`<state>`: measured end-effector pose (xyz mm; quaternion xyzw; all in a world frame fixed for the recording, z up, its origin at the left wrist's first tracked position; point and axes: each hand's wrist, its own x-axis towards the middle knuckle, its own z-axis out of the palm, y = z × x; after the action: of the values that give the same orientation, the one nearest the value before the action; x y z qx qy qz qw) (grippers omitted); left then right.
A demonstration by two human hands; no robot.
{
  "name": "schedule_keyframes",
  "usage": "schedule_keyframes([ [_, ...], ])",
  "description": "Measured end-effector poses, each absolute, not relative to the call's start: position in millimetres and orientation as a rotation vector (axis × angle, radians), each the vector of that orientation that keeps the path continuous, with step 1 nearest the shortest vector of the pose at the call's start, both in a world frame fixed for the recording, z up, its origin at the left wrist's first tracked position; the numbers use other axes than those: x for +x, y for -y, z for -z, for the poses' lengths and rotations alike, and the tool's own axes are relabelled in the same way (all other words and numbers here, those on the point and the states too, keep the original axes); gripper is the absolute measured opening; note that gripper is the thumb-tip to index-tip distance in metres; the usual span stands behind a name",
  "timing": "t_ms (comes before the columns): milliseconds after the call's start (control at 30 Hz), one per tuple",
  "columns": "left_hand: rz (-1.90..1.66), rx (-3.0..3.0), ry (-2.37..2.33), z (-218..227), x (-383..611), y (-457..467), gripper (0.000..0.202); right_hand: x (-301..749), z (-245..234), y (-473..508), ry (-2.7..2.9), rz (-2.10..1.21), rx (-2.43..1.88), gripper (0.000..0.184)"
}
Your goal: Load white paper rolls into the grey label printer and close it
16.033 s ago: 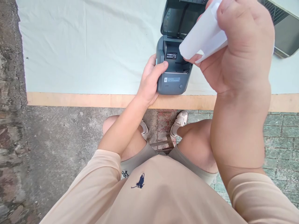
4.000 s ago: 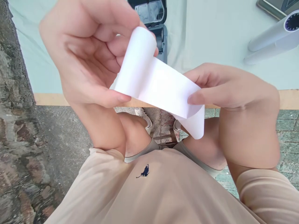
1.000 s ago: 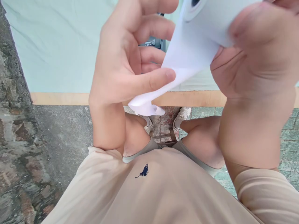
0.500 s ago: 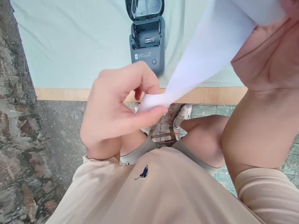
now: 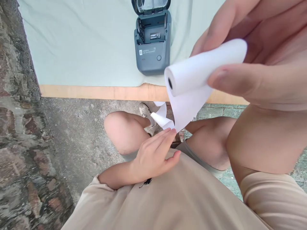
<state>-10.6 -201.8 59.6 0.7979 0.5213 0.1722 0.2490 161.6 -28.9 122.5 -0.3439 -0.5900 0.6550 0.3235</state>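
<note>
My right hand (image 5: pixel 251 67) is raised close to the camera, its thumb and fingers closed round a white paper roll (image 5: pixel 203 67). A loose strip of paper (image 5: pixel 177 111) hangs from the roll down to my left hand (image 5: pixel 154 156). That hand is low over my lap with its fingers stretched out, their tips touching the strip's curled end. A grey label printer (image 5: pixel 152 44) stands on the table with its lid up and its paper bay bare.
The table (image 5: pixel 100 92) has a pale green cloth and a wooden front edge. A rough stone wall (image 5: pixel 16 127) runs along the left. My knees and shoes are under the table over a paved floor.
My left hand has dropped from pinching the strip to resting open over my lap. My right hand has brought the roll down into view and the strip now hangs shorter.
</note>
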Motion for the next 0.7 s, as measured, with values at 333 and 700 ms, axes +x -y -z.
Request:
schedule_keyframes([
  [333, -1.152, 2.15, -1.404, 18, -49, 183, 0.054, 156, -145, 33, 2.102, -1.531, -0.899, 0.035],
  [700, -0.298, 1.967, -0.984, 16, -58, 164, 0.065, 160, -131, 21, 2.012, -1.486, -0.922, 0.049],
])
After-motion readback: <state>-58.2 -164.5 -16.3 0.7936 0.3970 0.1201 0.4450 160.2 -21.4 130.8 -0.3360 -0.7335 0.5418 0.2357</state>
